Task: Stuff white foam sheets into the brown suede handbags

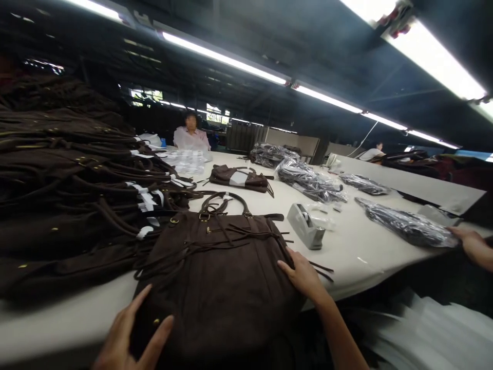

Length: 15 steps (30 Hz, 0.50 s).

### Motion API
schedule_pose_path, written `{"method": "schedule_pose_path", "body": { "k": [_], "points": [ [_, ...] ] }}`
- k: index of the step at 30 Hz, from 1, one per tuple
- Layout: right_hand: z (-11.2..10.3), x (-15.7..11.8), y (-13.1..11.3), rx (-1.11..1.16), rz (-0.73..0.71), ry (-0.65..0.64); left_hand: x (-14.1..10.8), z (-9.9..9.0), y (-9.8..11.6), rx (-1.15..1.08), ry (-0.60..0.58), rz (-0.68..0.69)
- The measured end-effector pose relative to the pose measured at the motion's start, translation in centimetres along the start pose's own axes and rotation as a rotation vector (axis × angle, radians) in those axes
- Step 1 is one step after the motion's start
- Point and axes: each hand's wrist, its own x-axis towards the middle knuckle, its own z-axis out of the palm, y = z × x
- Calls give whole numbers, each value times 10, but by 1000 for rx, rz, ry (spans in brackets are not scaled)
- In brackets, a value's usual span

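Note:
A dark brown handbag (231, 277) lies at the table's near edge, its two handles pointing away from me and thin straps tied across its upper part. My left hand (133, 334) is at the bag's lower left corner, thumb and fingers spread apart. On the bag's right side rests my right hand (304, 272), thumb apart from the fingers, with the fingertips against the side. Neither hand is closed round the bag. A grey tape dispenser (307, 226) stands to the right of the bag.
Many brown bags are piled high (69, 205) at the left. Another brown bag (241, 178) lies farther back. Plastic-wrapped bags (408, 223) lie at the right, one touched by another person's hand (475, 246). A person (191, 137) is across the white table (346, 262).

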Motion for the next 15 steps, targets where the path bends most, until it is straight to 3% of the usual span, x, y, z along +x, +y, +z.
{"method": "schedule_pose_path", "body": {
  "k": [4, 7, 9, 12, 15],
  "points": [
    [15, -33, 17, 182, 146, 115, 19, 42, 38, -115, -85, -29],
    [24, -49, 27, 376, 209, 225, 39, 58, 58, -224, -138, -85],
    [26, -50, 31, 441, 271, 297, 58, 64, 64, -271, -72, -127],
    [20, -35, 34, 501, 331, 375, 85, 68, 62, -341, 150, -137],
    [11, -13, 38, 572, 337, 417, 93, 63, 55, -343, 283, -160]
  ]
}}
